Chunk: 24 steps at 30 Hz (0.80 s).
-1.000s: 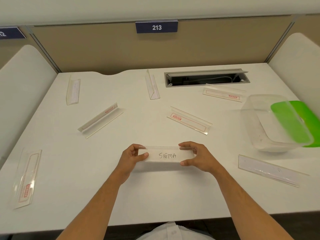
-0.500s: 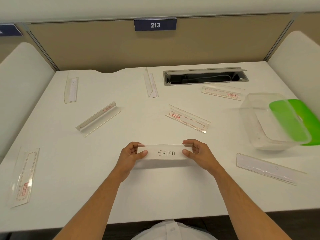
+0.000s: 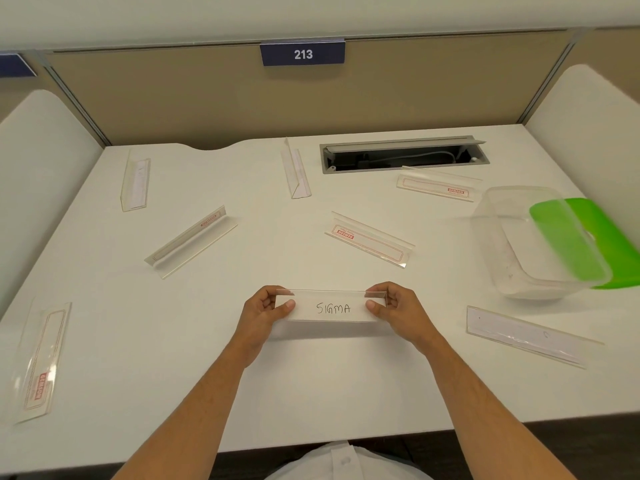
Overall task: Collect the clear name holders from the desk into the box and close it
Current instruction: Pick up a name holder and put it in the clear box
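A clear name holder with a card reading SIGMA [image 3: 332,308] is held a little above the desk's front middle. My left hand [image 3: 265,311] pinches its left end and my right hand [image 3: 398,310] pinches its right end. Several more clear name holders lie scattered on the white desk [image 3: 311,382]: one at the front left [image 3: 40,362], one at the back left [image 3: 135,183], one left of centre [image 3: 192,242], one at the back centre [image 3: 296,173], one in the middle [image 3: 370,239], one at the back right [image 3: 436,187] and one at the front right [image 3: 526,336]. The clear box [image 3: 526,251] stands open at the right.
The box's green lid [image 3: 595,240] rests behind the box at the desk's right edge. An open cable tray [image 3: 401,155] is sunk into the desk at the back. Tan partition walls and white side panels enclose the desk.
Both hands have raised the SIGMA holder slightly and tilted it a bit more upright. Nothing else on the desk has moved.
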Each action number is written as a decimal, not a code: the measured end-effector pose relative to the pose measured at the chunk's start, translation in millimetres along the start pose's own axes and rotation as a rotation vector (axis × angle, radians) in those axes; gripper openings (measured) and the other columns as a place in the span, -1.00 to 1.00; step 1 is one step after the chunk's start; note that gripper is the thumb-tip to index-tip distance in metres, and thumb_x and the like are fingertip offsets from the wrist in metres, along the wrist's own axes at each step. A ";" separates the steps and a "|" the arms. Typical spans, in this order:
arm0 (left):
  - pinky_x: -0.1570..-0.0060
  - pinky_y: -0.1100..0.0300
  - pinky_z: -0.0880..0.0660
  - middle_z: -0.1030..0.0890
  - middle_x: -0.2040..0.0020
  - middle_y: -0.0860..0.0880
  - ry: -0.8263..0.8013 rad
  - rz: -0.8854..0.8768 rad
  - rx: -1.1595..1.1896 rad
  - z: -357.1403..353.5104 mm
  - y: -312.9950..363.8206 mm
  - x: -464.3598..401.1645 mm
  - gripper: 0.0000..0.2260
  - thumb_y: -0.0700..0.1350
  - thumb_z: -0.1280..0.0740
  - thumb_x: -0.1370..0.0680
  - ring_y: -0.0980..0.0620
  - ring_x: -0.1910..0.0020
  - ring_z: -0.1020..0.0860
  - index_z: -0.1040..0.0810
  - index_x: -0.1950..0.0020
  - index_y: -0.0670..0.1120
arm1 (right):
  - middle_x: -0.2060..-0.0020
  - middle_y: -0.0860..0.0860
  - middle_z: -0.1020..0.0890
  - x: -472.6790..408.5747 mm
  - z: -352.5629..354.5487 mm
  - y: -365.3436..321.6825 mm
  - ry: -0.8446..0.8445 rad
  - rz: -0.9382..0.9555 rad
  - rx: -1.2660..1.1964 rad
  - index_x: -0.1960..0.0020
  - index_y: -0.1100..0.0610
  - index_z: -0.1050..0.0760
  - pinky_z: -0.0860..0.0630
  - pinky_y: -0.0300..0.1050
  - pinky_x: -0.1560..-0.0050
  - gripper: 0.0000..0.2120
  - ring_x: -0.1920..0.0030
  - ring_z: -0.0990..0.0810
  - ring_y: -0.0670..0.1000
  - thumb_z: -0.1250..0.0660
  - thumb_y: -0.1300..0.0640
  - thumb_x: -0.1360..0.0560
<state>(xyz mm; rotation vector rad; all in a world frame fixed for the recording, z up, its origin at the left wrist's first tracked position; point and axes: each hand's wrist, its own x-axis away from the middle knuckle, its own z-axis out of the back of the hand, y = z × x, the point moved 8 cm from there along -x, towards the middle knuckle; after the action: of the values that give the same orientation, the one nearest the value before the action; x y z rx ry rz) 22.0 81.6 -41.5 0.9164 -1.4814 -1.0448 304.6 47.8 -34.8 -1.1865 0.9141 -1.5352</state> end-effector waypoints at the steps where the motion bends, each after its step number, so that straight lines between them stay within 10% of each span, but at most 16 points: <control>1: -0.11 0.21 -0.43 -0.61 -0.08 0.02 0.003 -0.006 -0.002 -1.1 0.6 0.0 -0.84 -0.25 -0.44 -0.49 0.09 -0.09 -0.54 -0.61 -0.06 -0.17 | 0.13 -0.12 -0.65 0.3 1.4 0.1 0.006 0.000 -0.002 0.00 0.01 -0.62 -0.45 -0.16 0.02 -0.87 0.17 -0.50 -0.10 -0.48 0.14 -0.46; 11: -0.02 0.21 -0.43 -0.60 0.08 0.08 0.014 -0.015 -0.021 -17.7 -0.3 -4.9 -0.87 -0.10 -0.44 -0.51 0.06 0.03 -0.54 -0.65 -0.05 0.00 | 0.11 -0.14 -0.64 6.6 24.2 0.5 0.088 0.031 -0.020 0.00 0.05 -0.62 -0.43 -0.18 -0.01 -0.86 0.19 -0.45 -0.12 -0.48 0.18 -0.46; 17: -0.36 0.10 -0.33 -0.47 -0.37 0.14 0.042 -0.026 -0.077 -37.6 1.3 -11.2 -0.51 0.37 -0.22 -0.47 0.16 -0.35 -0.43 -0.41 -0.36 0.26 | 0.02 -0.07 -0.68 13.3 54.8 4.8 0.205 0.025 -0.092 -0.01 0.06 -0.62 -0.51 0.07 -0.17 -0.85 0.04 -0.59 0.01 -0.48 0.19 -0.46; 24: -0.42 0.18 -0.19 -0.33 -0.50 0.05 0.053 -0.075 -0.436 -79.1 -6.1 -18.7 -0.55 0.11 -0.16 -0.65 0.09 -0.47 -0.28 -0.28 -0.52 0.02 | 0.00 -0.06 -0.69 24.9 99.1 7.5 0.416 0.027 -0.184 0.03 0.00 -0.63 -0.50 0.22 -0.21 -0.86 -0.09 -0.60 0.16 -0.49 0.18 -0.45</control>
<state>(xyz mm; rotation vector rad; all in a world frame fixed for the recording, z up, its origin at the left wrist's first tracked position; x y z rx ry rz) 103.0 86.2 -48.3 0.6838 -1.1185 -1.3227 400.7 21.2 -11.0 -0.9888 1.3632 -1.7396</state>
